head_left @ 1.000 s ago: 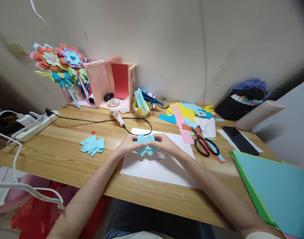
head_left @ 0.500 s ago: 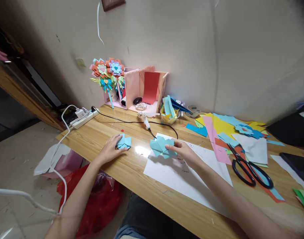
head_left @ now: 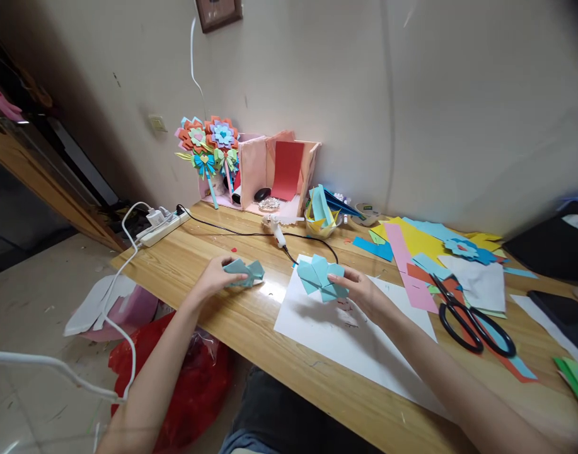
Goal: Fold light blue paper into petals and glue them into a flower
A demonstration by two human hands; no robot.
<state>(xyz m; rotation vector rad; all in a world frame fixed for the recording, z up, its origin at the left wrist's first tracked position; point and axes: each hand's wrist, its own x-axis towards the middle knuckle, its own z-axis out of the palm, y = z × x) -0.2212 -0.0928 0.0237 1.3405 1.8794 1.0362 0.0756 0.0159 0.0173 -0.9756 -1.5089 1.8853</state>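
My right hand (head_left: 357, 282) pinches the right side of a light-blue folded paper flower (head_left: 319, 275), holding it above a white sheet of paper (head_left: 293, 318). In my left hand (head_left: 221, 277) is a smaller light-blue folded paper piece (head_left: 251, 272), gripped at its left end with the thumb in front and raised a little off the wooden table (head_left: 251, 328). The two blue pieces are apart from each other. Just behind them lies a white glue gun (head_left: 277, 232) with a black cord.
Black-handled scissors (head_left: 475, 321) lie at the right among coloured paper sheets (head_left: 411, 243). A clear bowl of paper pieces (head_left: 323, 221), a pink cardboard box (head_left: 255, 173) and finished paper flowers (head_left: 208, 142) stand at the back. A power strip (head_left: 163, 230) sits at the left edge.
My left hand has lifted its blue paper piece off the table and moved slightly right, tilting it. My right hand has shifted a little to the right in view with the paper flower.
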